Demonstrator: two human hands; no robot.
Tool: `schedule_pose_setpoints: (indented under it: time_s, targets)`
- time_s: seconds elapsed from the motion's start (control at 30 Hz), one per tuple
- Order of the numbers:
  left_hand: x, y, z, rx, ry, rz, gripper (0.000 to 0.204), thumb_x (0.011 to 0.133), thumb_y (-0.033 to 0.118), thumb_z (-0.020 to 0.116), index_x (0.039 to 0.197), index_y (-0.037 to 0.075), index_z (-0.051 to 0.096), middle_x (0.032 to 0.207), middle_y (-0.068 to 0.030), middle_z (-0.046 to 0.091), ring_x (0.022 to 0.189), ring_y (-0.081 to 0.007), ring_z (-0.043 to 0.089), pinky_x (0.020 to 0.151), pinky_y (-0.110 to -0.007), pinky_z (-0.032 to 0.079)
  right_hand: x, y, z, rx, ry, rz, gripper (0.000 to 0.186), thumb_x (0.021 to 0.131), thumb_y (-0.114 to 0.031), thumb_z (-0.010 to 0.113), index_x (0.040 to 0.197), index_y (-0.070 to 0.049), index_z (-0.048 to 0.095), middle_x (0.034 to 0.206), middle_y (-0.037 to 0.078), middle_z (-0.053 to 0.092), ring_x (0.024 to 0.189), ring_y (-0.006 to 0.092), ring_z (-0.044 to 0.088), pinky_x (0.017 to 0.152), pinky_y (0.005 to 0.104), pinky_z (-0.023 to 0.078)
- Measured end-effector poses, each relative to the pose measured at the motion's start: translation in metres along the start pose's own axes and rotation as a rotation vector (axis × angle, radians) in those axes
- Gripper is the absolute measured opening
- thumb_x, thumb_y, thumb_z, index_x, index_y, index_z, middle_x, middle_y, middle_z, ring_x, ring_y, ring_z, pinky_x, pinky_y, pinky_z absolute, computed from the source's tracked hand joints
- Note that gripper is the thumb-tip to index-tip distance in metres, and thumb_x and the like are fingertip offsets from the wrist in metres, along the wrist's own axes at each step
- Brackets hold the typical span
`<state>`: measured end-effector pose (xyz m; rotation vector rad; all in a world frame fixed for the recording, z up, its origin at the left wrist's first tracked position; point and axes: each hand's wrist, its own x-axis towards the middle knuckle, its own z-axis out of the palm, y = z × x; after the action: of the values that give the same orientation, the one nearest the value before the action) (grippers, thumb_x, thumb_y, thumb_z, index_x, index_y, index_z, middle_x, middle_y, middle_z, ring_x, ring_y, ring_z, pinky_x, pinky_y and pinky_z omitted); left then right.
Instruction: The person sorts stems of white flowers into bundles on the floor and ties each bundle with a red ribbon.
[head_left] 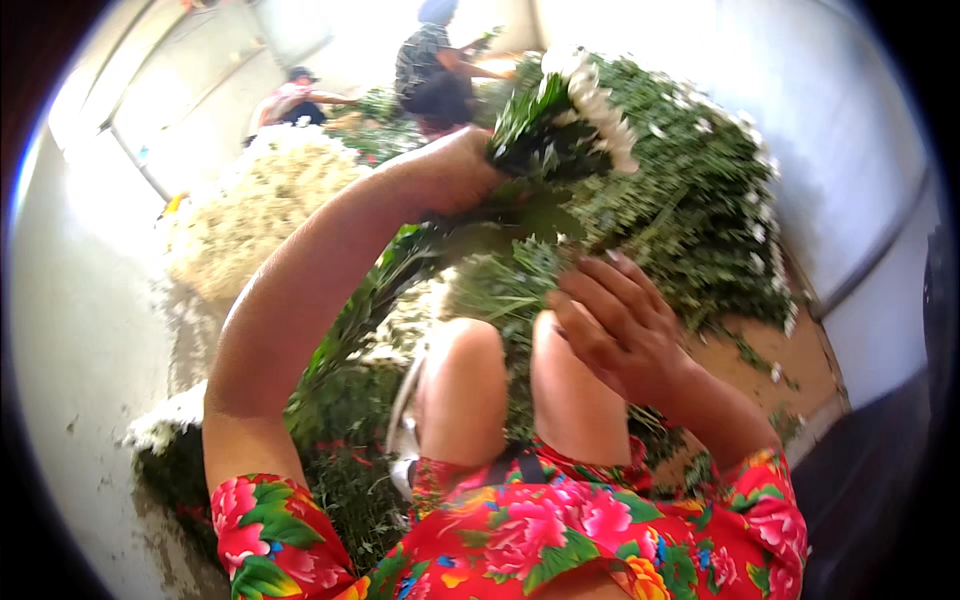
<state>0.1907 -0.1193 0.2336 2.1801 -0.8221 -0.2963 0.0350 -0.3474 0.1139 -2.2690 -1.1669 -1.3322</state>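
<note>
My left hand [460, 172], arm stretched forward, is closed around a bunch of white chrysanthemums [603, 112]. Their heads point up and to the right, with dark green leaves below the petals, and the long leafy stems trail back toward the lower left under my forearm. Over my right knee is my right hand [622, 318], slightly blurred, its fingers bent and drawn together. Loose green stems [515, 285] above my knees reach its fingertips; whether it grips one of them is hidden.
A tall heap of leafy chrysanthemums [680, 170] rises ahead on the right. Cream-white flowers [265, 205] are piled at left; more bundles [340, 440] lie beside my left leg. Two people [432, 70] work farther back. Pale walls [800, 120] flank the space. Cut leaves litter the brown floor [790, 355].
</note>
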Motion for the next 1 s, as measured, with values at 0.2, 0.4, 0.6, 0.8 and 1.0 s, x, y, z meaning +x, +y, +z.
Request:
schedule_pose_setpoints:
  time_s: [0.2, 0.4, 0.6, 0.8, 1.0]
  targets:
    - [0.018, -0.049, 0.089, 0.107, -0.447, 0.173, 0.029, 0.09, 0.014, 0.073, 0.117, 0.003, 0.072, 0.099, -0.0073, 0.074, 0.088, -0.0162, 0.07, 0.075, -0.034, 0.058, 0.007, 0.015, 0.008, -0.323, -0.134, -0.073, 0.051, 0.093, -0.013, 0.059, 0.143, -0.018, 0.052, 0.146, 0.013, 0.055, 0.137, 0.0324, 0.054, 0.12, 0.06, 0.031]
    - [-0.003, -0.048, 0.145, -0.372, -0.599, -0.131, 0.035, 0.089, 0.03, 0.074, 0.115, 0.006, 0.07, 0.109, -0.0083, 0.07, 0.097, -0.017, 0.063, 0.084, -0.036, 0.056, -0.032, 0.019, 0.008, -0.309, -0.31, 0.021, 0.064, 0.09, -0.01, 0.062, 0.151, -0.018, 0.046, 0.086, 0.003, 0.057, 0.087, 0.0218, 0.063, 0.111, 0.054, 0.043]
    - [-0.024, -0.051, 0.108, -0.101, -0.17, -0.074, 0.048, 0.095, 0.034, 0.07, 0.124, -0.004, 0.067, 0.117, -0.0115, 0.069, 0.107, -0.019, 0.066, 0.096, -0.035, 0.053, -0.058, 0.017, -0.004, -0.262, -0.511, 0.154, 0.059, 0.084, -0.001, 0.063, 0.142, -0.007, 0.056, 0.097, 0.008, 0.065, 0.093, 0.028, 0.065, 0.11, 0.0519, 0.041]
    - [-0.119, -0.05, 0.139, 0.481, -0.012, -0.007, 0.111, 0.065, 0.044, 0.093, 0.15, -0.003, 0.041, 0.143, -0.0246, 0.053, 0.135, -0.0421, 0.049, 0.113, -0.045, 0.042, -0.052, 0.018, -0.012, -0.303, -0.605, 0.121, 0.038, 0.085, -0.006, 0.06, 0.122, -0.004, 0.066, 0.093, 0.008, 0.064, 0.092, 0.0254, 0.064, 0.109, 0.0482, 0.041]
    - [-0.106, -0.073, 0.204, 0.545, 0.178, -0.105, 0.033, 0.072, 0.008, 0.08, 0.101, 0.004, 0.066, 0.087, -0.0145, 0.069, 0.093, -0.0353, 0.069, 0.081, -0.045, 0.053, -0.065, 0.033, -0.008, -0.285, -0.645, 0.137, 0.04, 0.085, -0.006, 0.055, 0.123, -0.003, 0.066, 0.102, 0.012, 0.066, 0.097, 0.0298, 0.062, 0.111, 0.0474, 0.037]
